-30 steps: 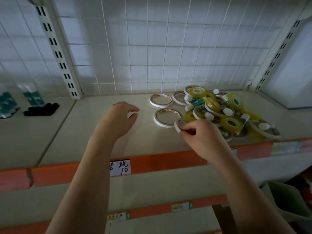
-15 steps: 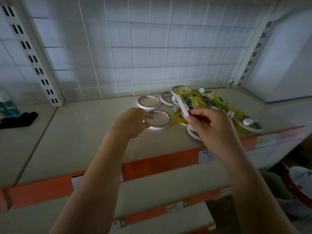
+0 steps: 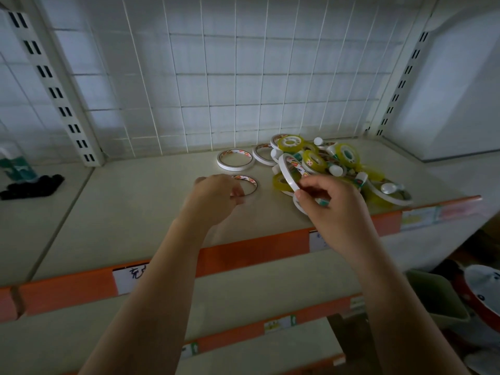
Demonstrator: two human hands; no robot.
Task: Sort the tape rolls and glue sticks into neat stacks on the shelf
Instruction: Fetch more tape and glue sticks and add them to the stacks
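Head view: two hands (image 3: pixel 216 197), three flat white rolls (image 3: pixel 234 159).

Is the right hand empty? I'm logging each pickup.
No, the right hand pinches a thin white tape roll, held tilted above the shelf.

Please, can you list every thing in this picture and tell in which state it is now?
Right hand: pinches a white tape roll, lifted and tilted.
Held white tape roll: on edge, off the shelf.
Left hand: fingers curled at a flat white roll.
Flat white roll: lies flat on the shelf.
Two rear white rolls: flat, unstacked.
Mixed pile: unsorted yellow rolls and glue sticks.
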